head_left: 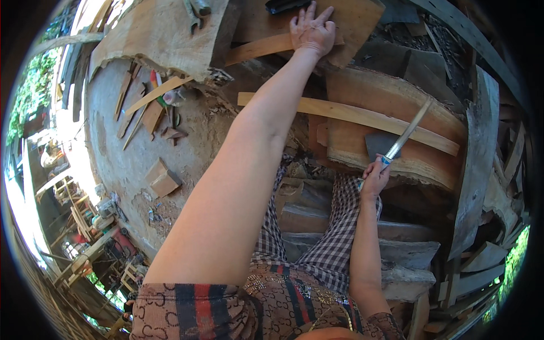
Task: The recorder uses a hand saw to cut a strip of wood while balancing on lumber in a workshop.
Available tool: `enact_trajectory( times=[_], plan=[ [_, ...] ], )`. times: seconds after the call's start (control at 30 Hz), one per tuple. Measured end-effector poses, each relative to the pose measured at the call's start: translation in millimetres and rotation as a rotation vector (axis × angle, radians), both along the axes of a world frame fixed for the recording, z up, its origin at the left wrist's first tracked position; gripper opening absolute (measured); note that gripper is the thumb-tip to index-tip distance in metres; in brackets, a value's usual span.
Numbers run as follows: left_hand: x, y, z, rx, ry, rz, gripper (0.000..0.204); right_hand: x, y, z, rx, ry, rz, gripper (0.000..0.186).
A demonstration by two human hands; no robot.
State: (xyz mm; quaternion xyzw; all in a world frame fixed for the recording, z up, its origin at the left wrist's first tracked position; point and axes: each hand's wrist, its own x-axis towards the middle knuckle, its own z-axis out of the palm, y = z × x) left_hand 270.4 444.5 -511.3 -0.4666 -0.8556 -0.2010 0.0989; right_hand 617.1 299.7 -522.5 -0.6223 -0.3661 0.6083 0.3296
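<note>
My left hand [313, 33] reaches far forward with its fingers spread, over a brown wooden board [357, 25]. A curved wooden strip [258, 50] passes under the heel of that hand. Just beyond the fingertips lies a black object [286, 5], cut by the picture's top edge. Near my right knee, my right hand [374, 180] is closed around a long, narrow silver metal tool [413, 124] with blue at the grip; its exact kind is unclear. The tool points forward and right, above a long pale wooden strip [362, 118] and a thick slab [391, 90].
Another thick slab [158, 34] stands at the front left, with a wrench [192, 20] on it. Wood scraps and tools, including a wooden block [163, 178], lie on the concrete floor [113, 153]. Rough planks [479, 158] lean at the right.
</note>
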Motion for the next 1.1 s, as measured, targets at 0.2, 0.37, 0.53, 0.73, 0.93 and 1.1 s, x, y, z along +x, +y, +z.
enact_trajectory(
  times=[0.2, 0.37, 0.53, 0.73, 0.93, 1.1],
  plan=[
    [-0.3, 3.2, -14.7, 0.000, -0.200, -0.022, 0.050, -12.4, 1.5, 17.4, 0.101, -0.183, 0.160, 0.011],
    [5.0, 3.7, -34.9, -0.012, -0.173, -0.004, 0.053, -39.9, 20.7, 32.4, 0.209, -0.175, 0.359, 0.011],
    [4.0, -0.2, -32.7, 0.007, -0.159, -0.017, 0.053, -68.8, 41.7, 36.8, 0.233, -0.192, 0.396, 0.013],
    [6.1, 2.7, -19.4, 0.064, 0.031, -0.005, 0.045, -65.1, 31.0, 42.4, 0.172, -0.059, 0.376, 0.013],
    [3.3, -1.7, -5.4, 0.055, -0.208, 0.120, 0.038, -10.8, -10.8, 61.5, 0.064, -0.079, 0.351, 0.015],
    [7.4, -7.1, 8.8, -0.053, -0.213, 0.117, 0.041, 25.6, -26.1, 76.1, 0.076, -0.215, 0.384, 0.017]
  ],
)
